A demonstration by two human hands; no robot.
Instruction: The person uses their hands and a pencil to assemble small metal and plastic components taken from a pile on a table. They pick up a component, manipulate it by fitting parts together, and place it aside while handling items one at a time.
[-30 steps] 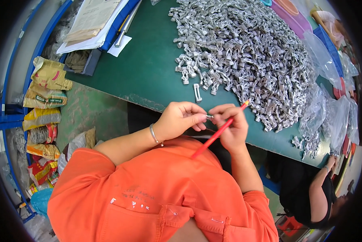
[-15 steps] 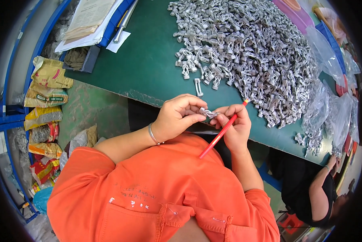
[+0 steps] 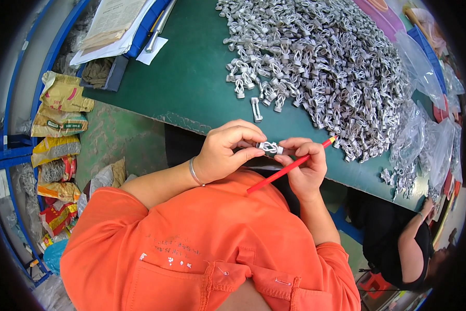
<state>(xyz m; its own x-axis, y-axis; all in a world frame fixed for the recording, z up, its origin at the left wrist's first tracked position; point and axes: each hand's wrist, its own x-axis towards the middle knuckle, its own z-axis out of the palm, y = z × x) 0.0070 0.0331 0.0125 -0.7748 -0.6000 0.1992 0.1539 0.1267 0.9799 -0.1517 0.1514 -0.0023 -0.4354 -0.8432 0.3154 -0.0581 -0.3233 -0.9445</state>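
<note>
My left hand (image 3: 227, 150) pinches one end of a small silvery metal piece (image 3: 269, 148), a knotted, looped part with ribbed ends. At its other end are the fingertips of my right hand (image 3: 306, 168). A red pencil (image 3: 284, 173) is also held in that hand, slanting across the fingers with its tip up to the right. Just beyond my hands, a single metal piece (image 3: 256, 110) lies on the green table (image 3: 181, 67). A large heap of similar metal pieces (image 3: 316, 67) covers the table's far right.
Papers (image 3: 111, 31), a metal rod (image 3: 157, 28) and a grey bin (image 3: 106, 75) are at the far left. Clear plastic bags (image 3: 419, 72) hang around the right side. Sacks (image 3: 61, 124) fill a blue rack on the left. A co-worker in black (image 3: 393, 238) sits at lower right.
The metal piece has turned between my fingers and now shows its open loops. My right hand has shifted slightly, and the pencil's tip has swung right and a little down.
</note>
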